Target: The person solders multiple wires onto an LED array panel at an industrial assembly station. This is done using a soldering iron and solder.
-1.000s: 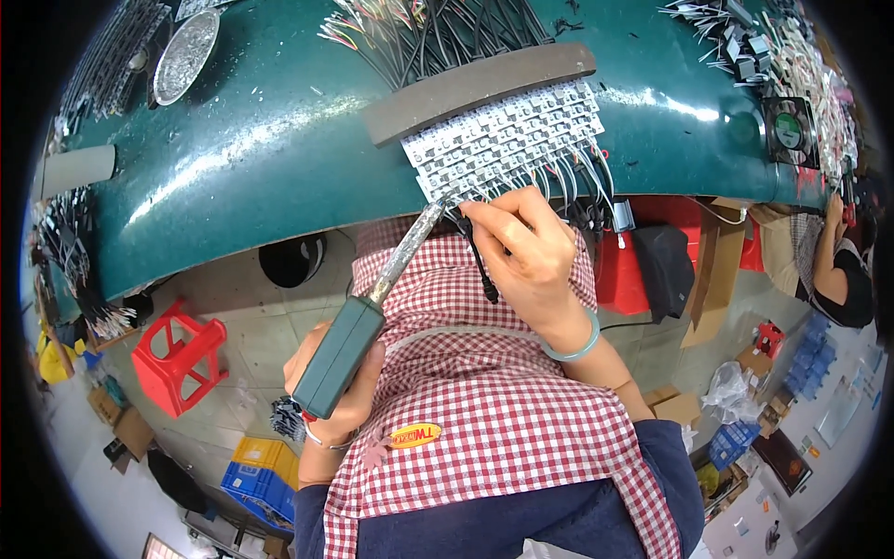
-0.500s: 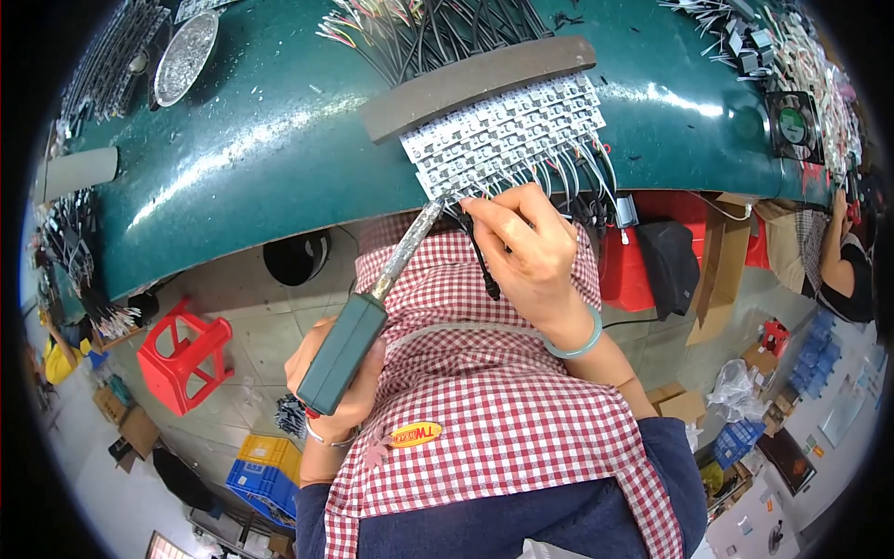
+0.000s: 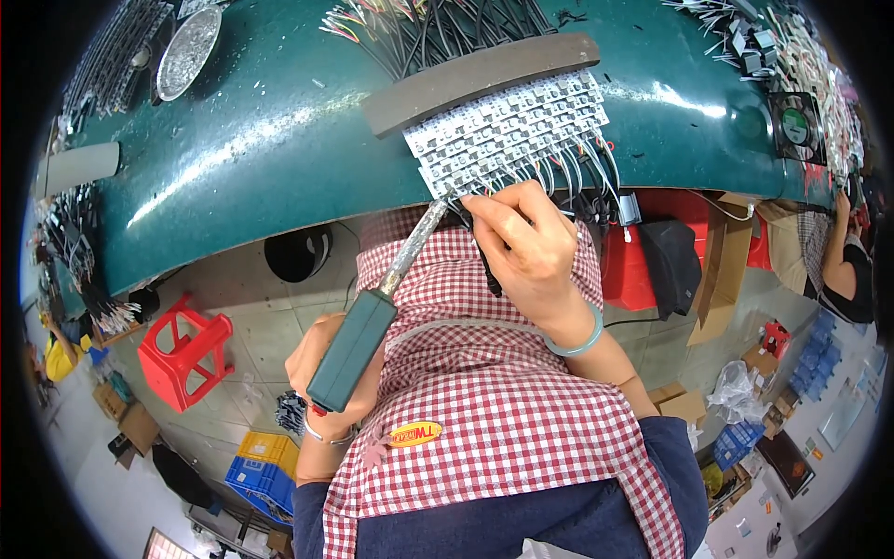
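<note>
My left hand [image 3: 305, 361] is closed round the dark green handle of a soldering iron [image 3: 354, 349]. Its metal shaft points up and right, and the tip meets the near left corner of a panel of white circuit board strips [image 3: 507, 130]. Right beside the tip, my right hand [image 3: 529, 240] pinches a thin wire, mostly hidden by the fingertips, against the panel's near edge. A black cable [image 3: 491, 278] hangs below these fingers. Several white and red wires [image 3: 573, 168] stick out along the same edge, to the right of my fingers.
A curved brown bar [image 3: 484, 82] lies across the panel's far side, with a bundle of black cables [image 3: 466, 37] beyond. On the green table [image 3: 242, 149] are a metal dish [image 3: 189, 54] and a small fan [image 3: 796, 126]. A red stool [image 3: 186, 359] stands left; a co-worker's arm [image 3: 843, 265] shows far right.
The soldering iron's handle has swung slightly to the right with my left hand, its tip staying at the panel's corner. My right hand keeps its pinch almost unmoved.
</note>
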Available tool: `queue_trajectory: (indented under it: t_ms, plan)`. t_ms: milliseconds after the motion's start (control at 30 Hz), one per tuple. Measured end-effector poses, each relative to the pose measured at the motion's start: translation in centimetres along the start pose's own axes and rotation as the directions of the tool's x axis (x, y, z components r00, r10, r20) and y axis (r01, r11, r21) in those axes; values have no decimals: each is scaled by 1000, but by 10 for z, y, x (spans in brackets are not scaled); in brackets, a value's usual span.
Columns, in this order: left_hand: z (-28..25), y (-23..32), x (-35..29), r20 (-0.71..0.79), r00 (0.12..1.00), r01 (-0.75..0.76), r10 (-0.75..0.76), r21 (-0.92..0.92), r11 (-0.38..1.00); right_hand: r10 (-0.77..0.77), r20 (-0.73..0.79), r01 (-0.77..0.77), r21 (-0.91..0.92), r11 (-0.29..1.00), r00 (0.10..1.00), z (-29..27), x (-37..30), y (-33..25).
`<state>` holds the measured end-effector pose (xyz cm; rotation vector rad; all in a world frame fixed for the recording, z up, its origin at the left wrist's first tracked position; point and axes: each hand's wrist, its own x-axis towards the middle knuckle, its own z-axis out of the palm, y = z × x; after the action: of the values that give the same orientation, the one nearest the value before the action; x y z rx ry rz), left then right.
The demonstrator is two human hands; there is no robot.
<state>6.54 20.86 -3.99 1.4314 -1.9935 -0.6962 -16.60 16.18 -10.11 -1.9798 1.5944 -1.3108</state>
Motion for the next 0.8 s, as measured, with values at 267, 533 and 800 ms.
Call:
queue_trajectory:
  t_ms: [267,533,800]
  plan:
    - [1,-1,-2,-15,1000,6,-6,-50,999,-5,-14,5,9,1000,1000,2,-1,2]
    - [-9,5,-7,-54,998,-14,19,95,995,-10,-11,10,-10,1000,1000,2,0,2]
    - [-8,3,-11,-30,999,23,-21,56,998,5,-38,-5,3,1000,999,5,3,-2]
